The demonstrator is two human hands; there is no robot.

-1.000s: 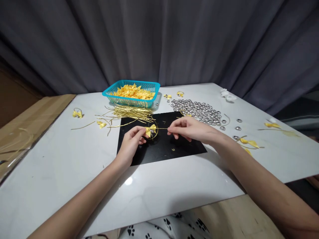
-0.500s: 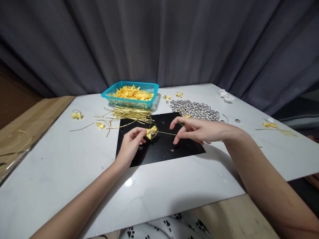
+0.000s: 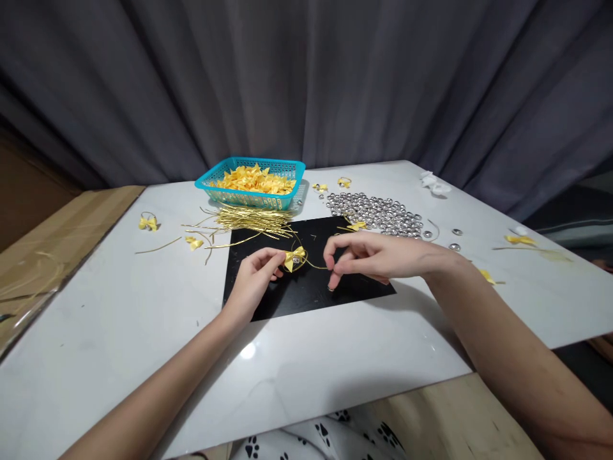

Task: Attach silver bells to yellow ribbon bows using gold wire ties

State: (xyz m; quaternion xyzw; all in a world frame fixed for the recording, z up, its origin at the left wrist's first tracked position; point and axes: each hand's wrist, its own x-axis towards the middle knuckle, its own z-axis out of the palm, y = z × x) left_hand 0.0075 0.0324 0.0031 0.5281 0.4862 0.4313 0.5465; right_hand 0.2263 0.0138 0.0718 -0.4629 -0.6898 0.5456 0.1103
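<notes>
My left hand (image 3: 256, 275) is closed, thumb and fingers pinching the side of a small yellow ribbon bow (image 3: 294, 258) above the black mat. A shiny silver piece (image 3: 297, 260) sits at the bow's middle, and thin gold cord loops around it. From the bow, a strand of gold cord (image 3: 313, 264) sags across to my right hand (image 3: 361, 255). That hand has its thumb and index finger brought together on the cord's end, the other fingers curled loosely below. Part of the cord is hidden behind the right fingers.
The black mat (image 3: 268, 300) lies on a white table (image 3: 335, 358). Behind it are a bundle of gold cords (image 3: 253, 220) and a blue basket (image 3: 204, 184) of yellow bows. Silver domed pieces (image 3: 378, 214) spread at the back right. A finished-looking bow (image 3: 148, 222) lies left.
My right hand has moved slightly left and closed its fingers at the cord. The cord, straight before, now sags. The bow has shifted slightly right and tilted in my left hand.
</notes>
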